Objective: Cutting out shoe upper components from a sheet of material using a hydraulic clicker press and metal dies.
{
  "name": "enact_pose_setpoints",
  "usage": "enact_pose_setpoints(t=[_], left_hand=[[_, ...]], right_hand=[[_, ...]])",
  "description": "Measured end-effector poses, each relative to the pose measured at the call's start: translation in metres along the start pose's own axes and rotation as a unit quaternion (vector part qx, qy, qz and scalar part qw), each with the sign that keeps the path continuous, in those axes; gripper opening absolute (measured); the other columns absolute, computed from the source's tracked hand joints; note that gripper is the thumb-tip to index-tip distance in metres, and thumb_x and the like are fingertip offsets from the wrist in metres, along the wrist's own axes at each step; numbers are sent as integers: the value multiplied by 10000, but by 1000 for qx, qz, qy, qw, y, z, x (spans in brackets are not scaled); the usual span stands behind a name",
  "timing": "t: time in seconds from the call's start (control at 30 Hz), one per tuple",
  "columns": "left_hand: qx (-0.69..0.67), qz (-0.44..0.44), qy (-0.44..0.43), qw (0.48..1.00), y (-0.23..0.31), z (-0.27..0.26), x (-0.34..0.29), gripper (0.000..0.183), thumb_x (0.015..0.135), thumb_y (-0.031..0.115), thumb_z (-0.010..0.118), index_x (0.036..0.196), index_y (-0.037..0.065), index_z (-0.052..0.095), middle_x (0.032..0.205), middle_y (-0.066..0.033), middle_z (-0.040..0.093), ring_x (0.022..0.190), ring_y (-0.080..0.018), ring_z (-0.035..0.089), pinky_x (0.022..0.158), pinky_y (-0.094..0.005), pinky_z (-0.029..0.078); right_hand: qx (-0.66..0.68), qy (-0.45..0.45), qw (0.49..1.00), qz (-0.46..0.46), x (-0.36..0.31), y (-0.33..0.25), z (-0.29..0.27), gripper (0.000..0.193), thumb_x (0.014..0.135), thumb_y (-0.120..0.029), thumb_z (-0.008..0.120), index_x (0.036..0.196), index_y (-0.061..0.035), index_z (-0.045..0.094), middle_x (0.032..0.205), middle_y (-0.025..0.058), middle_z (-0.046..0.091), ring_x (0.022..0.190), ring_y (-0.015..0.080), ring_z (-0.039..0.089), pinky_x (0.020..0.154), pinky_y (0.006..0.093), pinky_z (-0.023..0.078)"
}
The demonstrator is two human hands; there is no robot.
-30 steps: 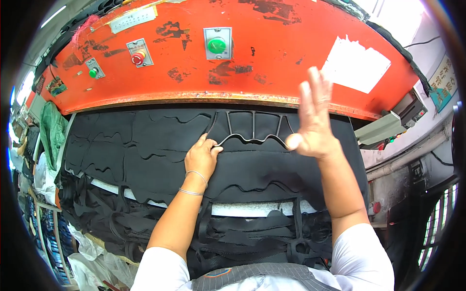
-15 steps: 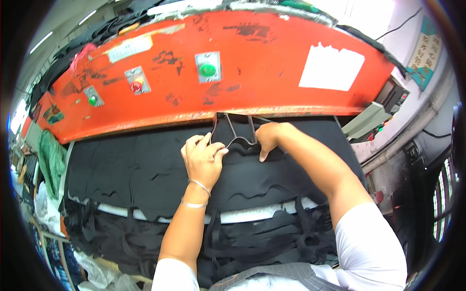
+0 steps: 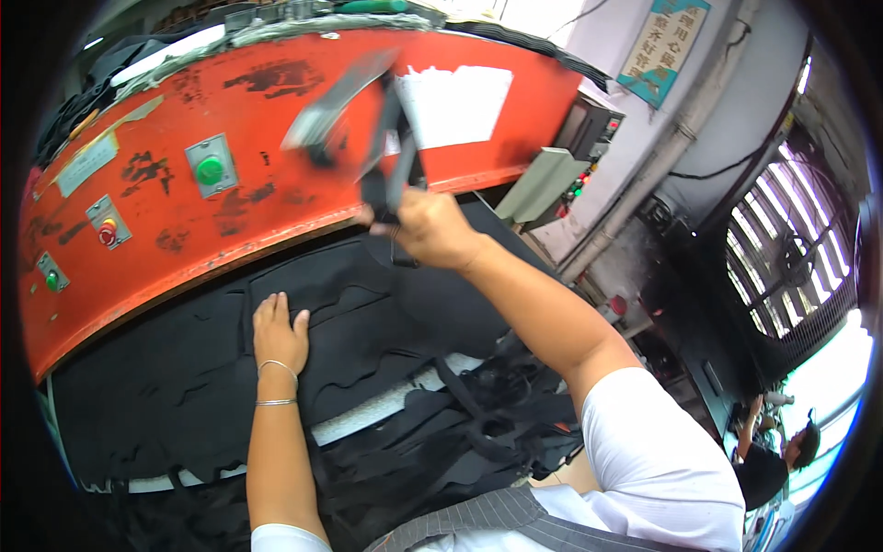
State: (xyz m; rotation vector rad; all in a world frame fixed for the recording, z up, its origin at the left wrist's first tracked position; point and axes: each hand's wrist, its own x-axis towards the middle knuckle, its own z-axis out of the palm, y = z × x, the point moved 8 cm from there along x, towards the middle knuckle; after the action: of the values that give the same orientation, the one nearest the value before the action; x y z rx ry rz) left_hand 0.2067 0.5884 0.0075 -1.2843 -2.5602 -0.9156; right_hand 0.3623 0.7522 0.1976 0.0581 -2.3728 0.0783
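Note:
My right hand (image 3: 434, 225) is raised in front of the red machine beam, its fingers wrapped round a metal cutting die (image 3: 342, 106). The die is a frame of thin strips, blurred by motion and lifted clear of the material. My left hand (image 3: 281, 339) lies flat with fingers stretched out on a black sheet of material (image 3: 175, 391). Curved cut lines run across the sheet near that hand. Nothing shows in the left hand.
The red beam (image 3: 276, 166) spans the far side, with a green button (image 3: 210, 169) and a red knob (image 3: 108, 232). A control box (image 3: 589, 133) stands at its right end. Black scraps (image 3: 405, 478) hang along the near edge. Another person (image 3: 768, 469) is far right.
The die has been lifted off the black sheet in my right hand. My left hand has let go of it and flattened onto the sheet. The view has turned to the right.

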Motion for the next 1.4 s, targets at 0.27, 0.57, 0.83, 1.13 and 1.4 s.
enact_pose_setpoints(t=[0.27, 0.57, 0.83, 1.13, 1.4], left_hand=[[-51, 103, 40, 993, 88, -14, 14, 532, 877, 200, 610, 1314, -63, 461, 1354, -259, 471, 1290, -408, 405, 1100, -439, 303], [11, 111, -115, 987, 189, 71, -60, 254, 852, 243, 638, 1037, 83, 711, 1162, -59, 640, 1226, -248, 517, 1031, -443, 370], [9, 94, -32, 995, 200, 51, -73, 171, 777, 167, 701, 933, 105, 727, 1024, -25, 640, 1152, -248, 536, 1022, -439, 355], [-35, -2, 59, 998, 200, 66, -90, 241, 754, 179, 729, 973, 78, 723, 930, -59, 570, 1050, -277, 531, 941, -422, 380], [-58, 0, 86, 995, 196, 69, -94, 333, 733, 262, 761, 1009, 79, 721, 947, -61, 574, 1129, -305, 519, 950, -416, 372]], right_hand=[[23, 152, 919, 363, -83, 62, -93, 355, 898, -204, 459, 1006, 102, 604, 758, 291, 618, 757, 428, 633, 701, 479, 477], [185, -64, 698, 689, -187, 106, 37, 505, 939, -327, 418, 836, 119, 631, 740, 266, 662, 665, 343, 686, 693, 414, 553], [55, 14, 932, 357, -224, 140, -77, 481, 773, -364, 726, 1117, -38, 644, 1165, 188, 615, 1126, 335, 547, 970, 414, 428], [100, -151, 916, 357, -289, 169, -63, 317, 675, -218, 796, 893, -38, 654, 1008, 176, 626, 1042, 342, 532, 919, 385, 440], [50, -98, 944, 310, -291, 136, -74, 271, 694, -221, 788, 822, -22, 655, 885, 155, 647, 978, 332, 567, 867, 402, 459]])
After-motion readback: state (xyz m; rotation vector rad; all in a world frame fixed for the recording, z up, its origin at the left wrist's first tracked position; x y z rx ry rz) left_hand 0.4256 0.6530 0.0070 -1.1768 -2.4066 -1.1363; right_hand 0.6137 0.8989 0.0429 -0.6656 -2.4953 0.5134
